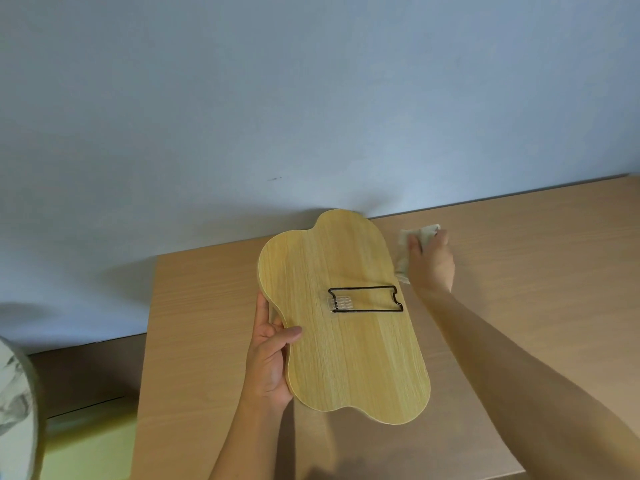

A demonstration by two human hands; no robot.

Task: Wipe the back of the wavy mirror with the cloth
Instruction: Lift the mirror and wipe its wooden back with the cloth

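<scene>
The wavy mirror (341,341) is turned with its light wood-grain back facing me, held tilted above the table. A black wire stand (367,299) lies folded flat on that back, fixed by a clear hinge. My left hand (272,358) grips the mirror's left edge, thumb on the back, fingers behind it. My right hand (431,261) is just off the mirror's upper right edge and is closed on a pale crumpled cloth (412,242). The cloth sticks out above and to the left of the hand and is close to the mirror's rim.
A brown wooden table (207,306) lies under the mirror, with its left edge near the middle of the view and its back edge against a pale blue wall (311,98). A pale fabric object (14,403) sits at the far left, over a yellow-green surface.
</scene>
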